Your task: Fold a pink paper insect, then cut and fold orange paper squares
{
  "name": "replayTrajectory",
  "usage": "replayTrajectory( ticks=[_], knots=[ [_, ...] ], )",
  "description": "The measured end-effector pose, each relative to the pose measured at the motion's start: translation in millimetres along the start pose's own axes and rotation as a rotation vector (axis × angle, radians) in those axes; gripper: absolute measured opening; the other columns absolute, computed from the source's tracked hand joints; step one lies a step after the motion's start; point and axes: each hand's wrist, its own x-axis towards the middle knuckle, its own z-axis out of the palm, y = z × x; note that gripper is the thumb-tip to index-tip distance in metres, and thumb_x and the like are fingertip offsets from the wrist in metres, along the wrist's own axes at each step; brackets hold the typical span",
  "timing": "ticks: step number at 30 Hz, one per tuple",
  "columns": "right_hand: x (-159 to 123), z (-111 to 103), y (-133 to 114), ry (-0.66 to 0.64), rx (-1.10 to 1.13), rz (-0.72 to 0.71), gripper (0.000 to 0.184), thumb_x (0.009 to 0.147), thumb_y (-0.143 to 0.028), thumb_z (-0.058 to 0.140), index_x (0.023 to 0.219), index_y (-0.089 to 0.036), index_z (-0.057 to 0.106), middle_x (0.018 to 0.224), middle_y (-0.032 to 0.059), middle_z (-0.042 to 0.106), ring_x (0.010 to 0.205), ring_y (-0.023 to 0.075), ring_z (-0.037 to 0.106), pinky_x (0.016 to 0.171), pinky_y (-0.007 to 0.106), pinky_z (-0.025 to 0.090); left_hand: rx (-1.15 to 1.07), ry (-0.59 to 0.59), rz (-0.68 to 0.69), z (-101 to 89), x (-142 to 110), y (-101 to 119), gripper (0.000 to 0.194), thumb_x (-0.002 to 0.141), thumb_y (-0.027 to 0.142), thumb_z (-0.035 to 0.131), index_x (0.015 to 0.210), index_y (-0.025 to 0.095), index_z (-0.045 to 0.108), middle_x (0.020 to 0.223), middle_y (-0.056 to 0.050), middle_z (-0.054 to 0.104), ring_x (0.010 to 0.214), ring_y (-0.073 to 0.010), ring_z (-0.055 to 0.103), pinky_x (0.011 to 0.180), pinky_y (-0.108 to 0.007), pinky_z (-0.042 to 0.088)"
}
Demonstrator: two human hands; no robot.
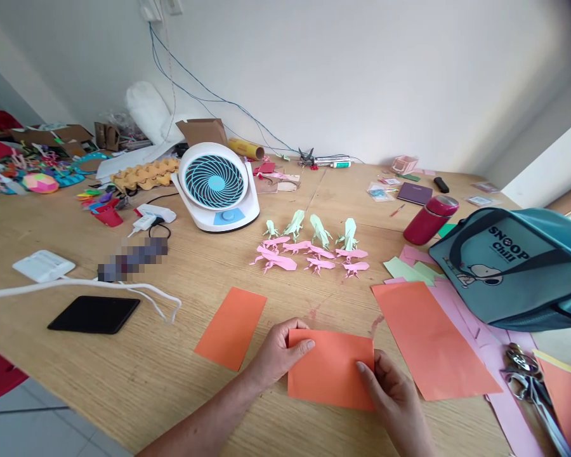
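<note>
Between my two hands is an orange sheet of paper [330, 371], roughly rectangular, raised a little above the wooden table. My left hand [285, 349] pinches its left edge, thumb on top and fingers behind. At the right edge my right hand [393, 387] grips it the same way. A smaller orange piece of paper [232, 327] lies flat to the left of my left hand. To the right of my right hand rests a larger orange sheet [431, 339]. Beyond the held paper stand several folded pink paper insects [276, 260] and light green ones [318, 230].
A white fan [214, 184] stands at the back left. Nearer left lie a black phone [94, 314] and white cables [124, 285]. On the right are a red flask [428, 222], a teal bag [509, 266], pink paper strips [509, 412] and metal scissors [523, 381].
</note>
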Motion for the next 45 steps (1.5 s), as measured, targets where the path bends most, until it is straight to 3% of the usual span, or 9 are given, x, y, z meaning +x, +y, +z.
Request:
replayTrajectory(
  ticks=[3, 8, 14, 18, 22, 25, 30, 34, 45],
  knots=[
    [1, -1, 1, -0.023, 0.051, -0.007, 0.042, 0.082, -0.052, 0.069, 0.111, -0.022, 0.065, 0.097, 0.0107, 0.071, 0.083, 0.0231, 0.066, 0.068, 0.030, 0.054, -0.077, 0.018, -0.011, 0.7, 1, -5, 0.030, 0.081, 0.040, 0.067, 0.096, 0.018, 0.056, 0.083, 0.000, 0.057, 0.073, -0.0123, 0.053, 0.065, -0.022, 0.043],
    [0, 4, 7, 0.093, 0.014, -0.149, 0.067, 0.081, -0.048, 0.071, 0.140, -0.026, 0.047, 0.068, -0.0009, 0.061, 0.058, 0.0149, 0.055, 0.051, 0.023, 0.046, -0.096, 0.119, -0.023, 2.8, 1, -12, 0.051, 0.081, 0.037, 0.068, 0.124, 0.022, 0.045, 0.074, 0.004, 0.057, 0.068, -0.0130, 0.056, 0.065, -0.024, 0.047],
    [0, -1, 21, 0.174, -0.173, -0.254, 0.038, 0.085, -0.043, 0.066, 0.118, -0.024, 0.066, 0.071, 0.0000, 0.062, 0.057, 0.0131, 0.053, 0.053, 0.024, 0.045, -0.173, 0.067, 0.050, 5.2, -3, -5, 0.059, 0.085, 0.038, 0.064, 0.136, 0.023, 0.037, 0.098, -0.004, 0.067, 0.085, -0.0165, 0.064, 0.077, -0.029, 0.052],
    [-1, -1, 21, 0.195, -0.184, -0.226, 0.026, 0.088, -0.042, 0.062, 0.103, -0.023, 0.070, 0.098, 0.0074, 0.072, 0.081, 0.0189, 0.065, 0.069, 0.028, 0.053, 0.004, 0.068, 0.101, 4.6, -5, -1, 0.038, 0.086, 0.032, 0.063, 0.122, 0.021, 0.058, 0.114, -0.007, 0.068, 0.102, -0.0189, 0.063, 0.091, -0.030, 0.048],
    [-2, 2, 15, 0.161, -0.182, -0.149, 0.029, 0.088, -0.043, 0.063, 0.107, -0.022, 0.070, 0.106, 0.0088, 0.072, 0.094, 0.0221, 0.067, 0.074, 0.030, 0.055, 0.165, 0.088, 0.112, 2.2, -4, 1, 0.015, 0.086, 0.025, 0.061, 0.097, 0.019, 0.069, 0.101, -0.004, 0.072, 0.101, -0.0186, 0.064, 0.094, -0.028, 0.045],
    [-2, 3, 11, 0.111, -0.145, -0.119, 0.033, 0.087, -0.044, 0.064, 0.110, -0.021, 0.069, 0.112, 0.0101, 0.072, 0.100, 0.0238, 0.067, 0.080, 0.032, 0.056, 0.183, 0.128, 0.107, 0.0, -4, 2, 0.016, 0.086, 0.025, 0.060, 0.098, 0.019, 0.069, 0.100, -0.003, 0.072, 0.098, -0.0180, 0.064, 0.090, -0.026, 0.045],
    [-2, 4, 6, 0.058, -0.139, -0.068, 0.037, 0.084, -0.049, 0.067, 0.105, -0.018, 0.071, 0.100, 0.0109, 0.074, 0.084, 0.0233, 0.069, 0.064, 0.029, 0.057, 0.200, 0.169, 0.113, -2.3, -3, 4, 0.016, 0.086, 0.025, 0.060, 0.098, 0.019, 0.069, 0.100, -0.003, 0.072, 0.099, -0.0182, 0.064, 0.091, -0.026, 0.045],
    [-3, 4, 4, 0.042, -0.146, -0.104, 0.032, 0.085, -0.046, 0.066, 0.103, -0.020, 0.072, 0.099, 0.0101, 0.074, 0.090, 0.0236, 0.069, 0.076, 0.032, 0.058, 0.181, 0.166, 0.116, -2.9, -2, 2, 0.017, 0.086, 0.025, 0.059, 0.099, 0.019, 0.068, 0.102, -0.003, 0.071, 0.100, -0.0183, 0.064, 0.093, -0.027, 0.046],
    [1, -5, 4, 0.008, -0.153, -0.183, 0.028, 0.088, -0.039, 0.065, 0.112, -0.024, 0.069, 0.104, 0.0078, 0.068, 0.091, 0.0204, 0.064, 0.079, 0.032, 0.055, 0.129, 0.189, 0.083, -4.6, 1, -2, 0.016, 0.085, 0.026, 0.061, 0.097, 0.019, 0.068, 0.101, -0.003, 0.071, 0.098, -0.0183, 0.064, 0.090, -0.028, 0.047]
  ],
)
